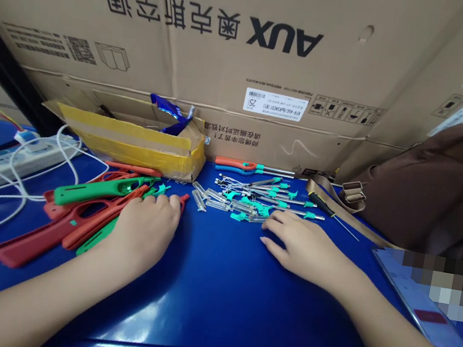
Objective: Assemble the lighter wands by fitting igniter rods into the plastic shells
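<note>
One box [130, 144] holds blue wrapper [166, 107] | left hand [150, 222] curled, grip unclear | right hand [302, 244] spread

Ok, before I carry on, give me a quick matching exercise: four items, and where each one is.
1. Left hand
2. Right hand
3. Screwdriver
4. Power strip

A. Beside the brown strap
B. At the red and green casings
C. At the far left, among white cables
D. At the small teal parts

Pairs: 1-B, 2-D, 3-A, 4-C

Upside-down printed cardboard backdrop [213, 70], glossy blue tabletop [212, 289], dark slanting post [8, 74]
</note>
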